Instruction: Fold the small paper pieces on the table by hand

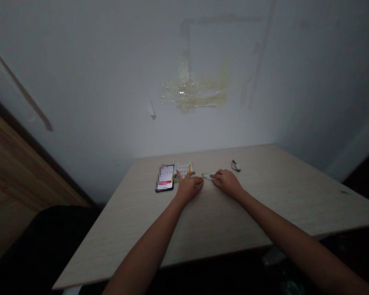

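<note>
Left hand (189,187) and right hand (227,183) resting apart on pale wood worktop (258,205).
I see my right fingertips touching a small tan-and-white paper strip (207,176), grip unclear; my left hand lies just beside a printed card (183,170) and black smartphone (165,178).

The left hand (189,188) lies palm down on a pale wood-grain table (264,205), its fingers spread, with the index fingertip just beside a printed card (183,170); the right hand (227,183) rests loosely curled, its fingertips at the end of a small yellowish strip (207,176) lying between the two hands; a black smartphone (165,178), its screen pixelated apart from a red band, lies just left of the card; a small crumpled wrapper (235,165) sits farther back, beyond the right hand; behind the table rises a pale wall (110,82), patched with dried tape residue (197,92); a wooden panel (18,164) stands at far left.
</note>
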{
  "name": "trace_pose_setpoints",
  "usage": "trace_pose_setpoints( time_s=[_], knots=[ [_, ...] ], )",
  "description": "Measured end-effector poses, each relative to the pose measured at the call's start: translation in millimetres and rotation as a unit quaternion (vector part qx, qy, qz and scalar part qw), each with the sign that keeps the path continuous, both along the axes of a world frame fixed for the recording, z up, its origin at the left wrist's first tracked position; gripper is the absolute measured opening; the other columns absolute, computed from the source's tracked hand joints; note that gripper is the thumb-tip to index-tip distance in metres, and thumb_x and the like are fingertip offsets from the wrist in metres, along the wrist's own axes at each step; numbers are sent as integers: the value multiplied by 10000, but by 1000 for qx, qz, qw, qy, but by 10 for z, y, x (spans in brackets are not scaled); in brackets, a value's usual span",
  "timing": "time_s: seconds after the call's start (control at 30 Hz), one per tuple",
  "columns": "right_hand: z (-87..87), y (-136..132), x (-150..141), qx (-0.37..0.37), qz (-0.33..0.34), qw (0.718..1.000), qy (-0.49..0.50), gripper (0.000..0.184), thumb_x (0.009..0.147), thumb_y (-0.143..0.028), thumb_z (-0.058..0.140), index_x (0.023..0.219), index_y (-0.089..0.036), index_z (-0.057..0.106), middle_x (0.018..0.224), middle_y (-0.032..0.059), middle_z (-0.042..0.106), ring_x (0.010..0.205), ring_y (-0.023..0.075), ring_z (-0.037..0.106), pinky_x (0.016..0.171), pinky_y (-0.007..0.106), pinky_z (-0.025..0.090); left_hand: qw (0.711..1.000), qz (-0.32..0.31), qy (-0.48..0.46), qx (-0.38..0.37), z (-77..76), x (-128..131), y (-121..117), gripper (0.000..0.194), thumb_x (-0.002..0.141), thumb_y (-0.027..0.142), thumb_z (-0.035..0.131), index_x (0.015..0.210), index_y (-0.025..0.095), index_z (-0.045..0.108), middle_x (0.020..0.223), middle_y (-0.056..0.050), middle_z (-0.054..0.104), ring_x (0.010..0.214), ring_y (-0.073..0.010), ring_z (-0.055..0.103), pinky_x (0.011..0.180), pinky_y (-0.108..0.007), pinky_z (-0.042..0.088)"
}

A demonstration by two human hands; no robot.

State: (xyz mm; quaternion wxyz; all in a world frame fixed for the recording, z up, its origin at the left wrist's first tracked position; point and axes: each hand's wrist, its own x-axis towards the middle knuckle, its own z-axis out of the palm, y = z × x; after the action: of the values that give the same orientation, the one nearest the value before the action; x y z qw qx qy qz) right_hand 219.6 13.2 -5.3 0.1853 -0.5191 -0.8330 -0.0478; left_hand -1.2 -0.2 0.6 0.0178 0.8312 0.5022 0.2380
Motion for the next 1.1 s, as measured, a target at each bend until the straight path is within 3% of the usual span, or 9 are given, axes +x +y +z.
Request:
trace_pose_setpoints(
  time_s=[1.1],
  knots=[
    [-16,-14,-7,-8,16,999,-34,391,975,-407,479,1356,-387,563,1117,101,568,997,237,473,875,347,378,999,-4,21,-43,-5,0,-11,328,943,419,512,1251,427,627,1318,41,654,1382,-299,401,1048,-754,-209]
  ],
)
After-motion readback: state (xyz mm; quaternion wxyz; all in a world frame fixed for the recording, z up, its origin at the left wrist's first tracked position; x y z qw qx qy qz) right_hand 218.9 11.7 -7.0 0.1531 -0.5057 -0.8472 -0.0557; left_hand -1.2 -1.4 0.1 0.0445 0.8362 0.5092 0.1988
